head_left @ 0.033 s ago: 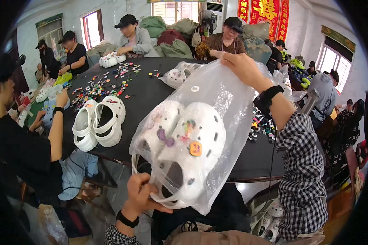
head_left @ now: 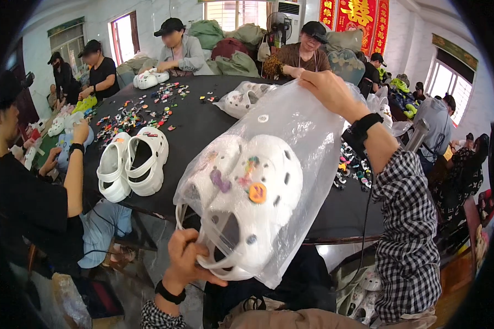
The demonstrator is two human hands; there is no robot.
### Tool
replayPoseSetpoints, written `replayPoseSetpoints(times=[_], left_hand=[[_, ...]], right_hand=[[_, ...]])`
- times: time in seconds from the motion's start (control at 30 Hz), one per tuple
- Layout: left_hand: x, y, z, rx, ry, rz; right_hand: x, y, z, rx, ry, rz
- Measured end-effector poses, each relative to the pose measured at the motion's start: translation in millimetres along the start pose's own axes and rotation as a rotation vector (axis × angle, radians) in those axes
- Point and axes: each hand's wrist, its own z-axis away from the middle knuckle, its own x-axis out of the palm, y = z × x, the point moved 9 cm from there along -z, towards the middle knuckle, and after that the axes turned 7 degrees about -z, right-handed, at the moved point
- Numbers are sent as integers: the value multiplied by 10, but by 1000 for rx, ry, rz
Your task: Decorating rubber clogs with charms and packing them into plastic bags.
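A clear plastic bag [head_left: 307,131] hangs in front of me, with a pair of white clogs [head_left: 247,197] partly inside it. Small coloured charms sit on the clog fronts. My right hand [head_left: 326,90] grips the bag's top edge, raised over the black table [head_left: 203,123]. My left hand [head_left: 184,257] holds the clogs from below at their heel straps, which stick out of the bag's mouth.
Another white clog pair [head_left: 132,164] lies on the table's left part, near a scatter of small coloured charms [head_left: 134,112]. A bagged pair [head_left: 241,98] lies farther back. Several people sit around the table; one person's arm [head_left: 74,164] reaches in at the left.
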Motion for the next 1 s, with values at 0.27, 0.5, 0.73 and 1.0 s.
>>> replayPoseSetpoints(times=[0.27,0.5,0.73,1.0], left_hand=[[-405,-17,-100,-143,54,33],[-148,197,-199,67,35,-47],[-3,64,-527,-111,252,-34],[901,389,-842,36,47,-180]], right_hand=[[70,644,78,152,-14,46],[-1280,2220,573,527,712,-612],[-1803,1751,876,521,914,-995],[-1697,439,642,55,650,-1254]])
